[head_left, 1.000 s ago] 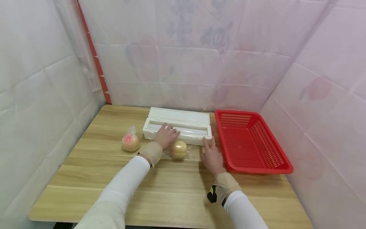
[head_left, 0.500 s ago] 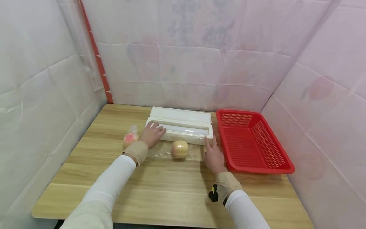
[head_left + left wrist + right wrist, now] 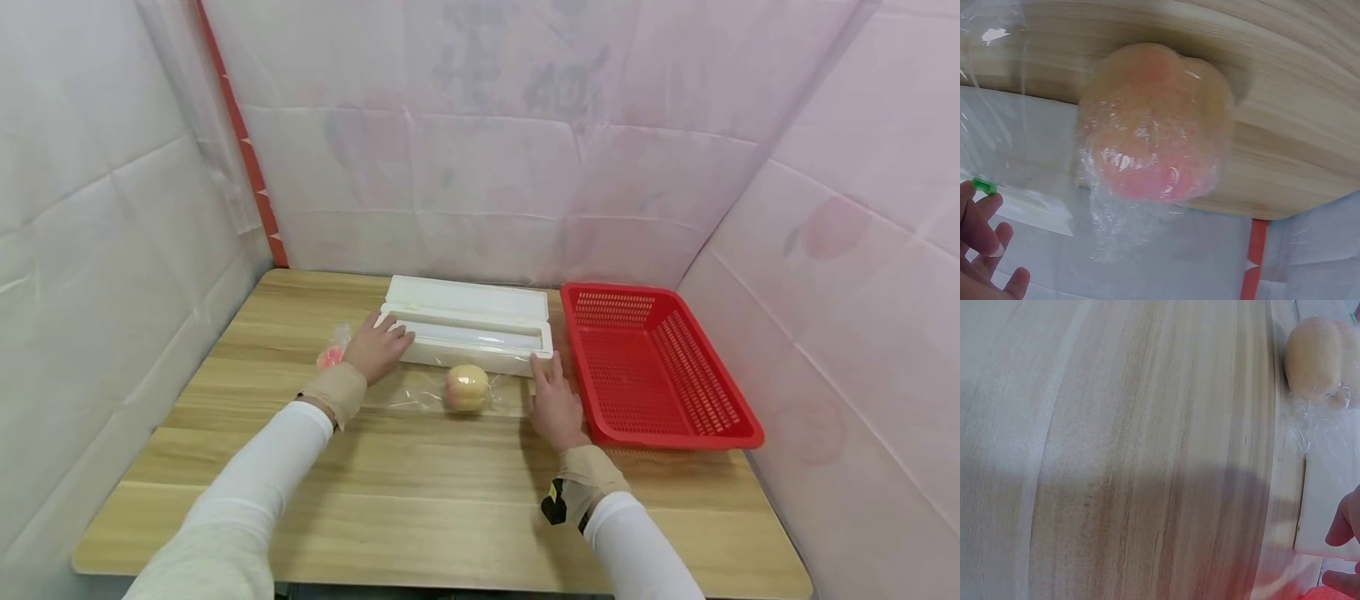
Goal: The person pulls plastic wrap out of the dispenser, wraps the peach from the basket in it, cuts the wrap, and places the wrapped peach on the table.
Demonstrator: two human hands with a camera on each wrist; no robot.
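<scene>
A white cling film box (image 3: 480, 358) lies with its lid raised and a film roll inside. My left hand (image 3: 375, 346) is at its left end, its fingertips on a small green slide cutter (image 3: 984, 185). The right hand (image 3: 557, 412) presses the box's right front corner with extended fingers. Between the hands, a yellowish peach (image 3: 467, 389) sits on a clear film sheet (image 3: 405, 398) drawn from the box; the right wrist view also shows this peach (image 3: 1313, 359). Left of my left hand, partly hidden by it, stands a pink-tinted peach (image 3: 1154, 125) wrapped in film.
A red perforated plastic basket (image 3: 652, 375) stands at the right of the wooden table (image 3: 450, 508), close to my right hand. White sheeting (image 3: 480, 175) hangs behind the table and along both sides.
My left hand has slid left along the box's front, from near its middle to its left end. It now covers part of the wrapped peach. The right hand has stayed in place.
</scene>
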